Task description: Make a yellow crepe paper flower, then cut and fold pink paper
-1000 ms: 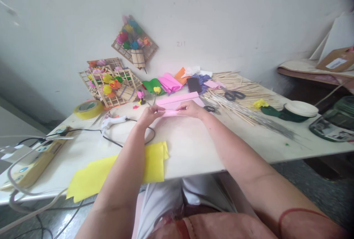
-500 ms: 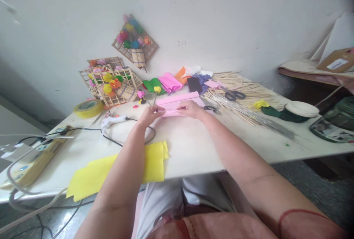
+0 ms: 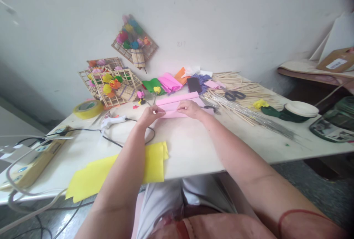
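Observation:
A sheet of pink crepe paper (image 3: 179, 101) lies on the table in front of me, its far edge rolled and its near edge folded up into a strip. My left hand (image 3: 152, 114) pinches the left part of that near fold between thumb and fingers. Farther right along the same fold, my right hand (image 3: 189, 109) has its fingertips closed on the paper. Just beyond my left hand stand a small yellow paper flower (image 3: 157, 90) and a pink paper flower (image 3: 141, 94). Black-handled scissors (image 3: 210, 109) lie partly behind my right hand.
A white glue gun (image 3: 113, 121) with a black cord lies left of my hands. Yellow crepe paper (image 3: 155, 161) sits under my left forearm. Bamboo sticks (image 3: 249, 88), wires (image 3: 262, 123) and a glass jar (image 3: 337, 121) are at right. A power strip (image 3: 35, 158) and tape roll (image 3: 88, 109) are left.
The near fold of the pink paper looks flatter between my hands. Both hands stay in nearly the same place.

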`<state>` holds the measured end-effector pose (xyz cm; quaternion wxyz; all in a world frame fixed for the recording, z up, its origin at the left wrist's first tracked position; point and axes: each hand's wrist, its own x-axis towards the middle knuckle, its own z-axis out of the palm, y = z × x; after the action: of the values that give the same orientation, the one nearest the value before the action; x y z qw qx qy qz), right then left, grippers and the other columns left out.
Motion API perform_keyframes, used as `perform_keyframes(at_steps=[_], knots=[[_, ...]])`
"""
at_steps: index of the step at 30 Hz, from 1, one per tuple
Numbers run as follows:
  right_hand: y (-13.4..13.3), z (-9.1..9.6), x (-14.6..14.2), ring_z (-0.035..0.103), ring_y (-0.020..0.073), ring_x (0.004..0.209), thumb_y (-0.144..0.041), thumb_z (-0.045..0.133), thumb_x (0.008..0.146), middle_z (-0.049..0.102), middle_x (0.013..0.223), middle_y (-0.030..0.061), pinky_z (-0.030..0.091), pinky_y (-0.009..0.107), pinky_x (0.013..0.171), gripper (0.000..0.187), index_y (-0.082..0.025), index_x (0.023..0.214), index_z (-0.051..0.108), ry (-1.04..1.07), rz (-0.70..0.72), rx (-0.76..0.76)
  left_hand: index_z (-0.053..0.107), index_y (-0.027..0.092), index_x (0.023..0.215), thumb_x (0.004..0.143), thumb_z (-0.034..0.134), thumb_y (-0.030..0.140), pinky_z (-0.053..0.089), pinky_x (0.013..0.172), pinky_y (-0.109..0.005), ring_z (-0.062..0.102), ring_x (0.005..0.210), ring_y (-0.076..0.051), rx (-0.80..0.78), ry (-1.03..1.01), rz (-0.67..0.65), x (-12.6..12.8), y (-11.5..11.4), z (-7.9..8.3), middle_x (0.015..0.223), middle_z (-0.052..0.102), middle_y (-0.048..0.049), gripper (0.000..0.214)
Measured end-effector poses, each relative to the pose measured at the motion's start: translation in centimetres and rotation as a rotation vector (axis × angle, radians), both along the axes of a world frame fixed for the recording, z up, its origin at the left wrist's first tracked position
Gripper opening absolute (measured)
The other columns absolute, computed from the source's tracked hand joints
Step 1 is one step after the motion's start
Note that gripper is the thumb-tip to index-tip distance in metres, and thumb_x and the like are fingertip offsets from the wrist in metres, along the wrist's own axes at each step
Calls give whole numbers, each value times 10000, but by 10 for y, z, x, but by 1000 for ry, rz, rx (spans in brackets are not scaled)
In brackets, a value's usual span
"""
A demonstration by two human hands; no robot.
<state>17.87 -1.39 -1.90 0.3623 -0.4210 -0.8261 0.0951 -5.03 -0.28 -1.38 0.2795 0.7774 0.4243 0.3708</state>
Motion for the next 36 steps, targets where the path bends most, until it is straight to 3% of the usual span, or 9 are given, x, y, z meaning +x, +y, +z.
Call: perform_keyframes(at_steps=[12,22,28,36], knots=[[-3,3,-3,574,137,724,-190,613,715,673,800,31,373,228,618,134,-203,806,710,-84,-80,-19,645,155,678,616,644,367,364,649,-259,481,658,-129,7,1,5,1,1,-1,671,590,-18,221],[-5,9,-4,539,168,830,-223,589,751,687,835,13,372,258,674,133,-216,796,713,-330,-124,142,649,148,669,613,655,302,379,656,-251,489,664,-113,65,-50,-63,1,4,-4,694,584,-17,164],[-9,11,-11,596,154,832,-188,539,768,685,901,19,401,238,703,188,-199,853,706,-314,-206,23,679,158,651,596,682,305,378,592,-231,490,644,-99,130,-127,-111,3,6,-5,708,560,-22,158],[-15,12,-15,604,149,768,-174,552,719,687,838,50,406,219,694,190,-146,837,698,-249,-181,34,670,138,669,585,688,292,422,593,-225,558,670,-124,13,-134,-106,4,6,-8,779,639,-60,176]])
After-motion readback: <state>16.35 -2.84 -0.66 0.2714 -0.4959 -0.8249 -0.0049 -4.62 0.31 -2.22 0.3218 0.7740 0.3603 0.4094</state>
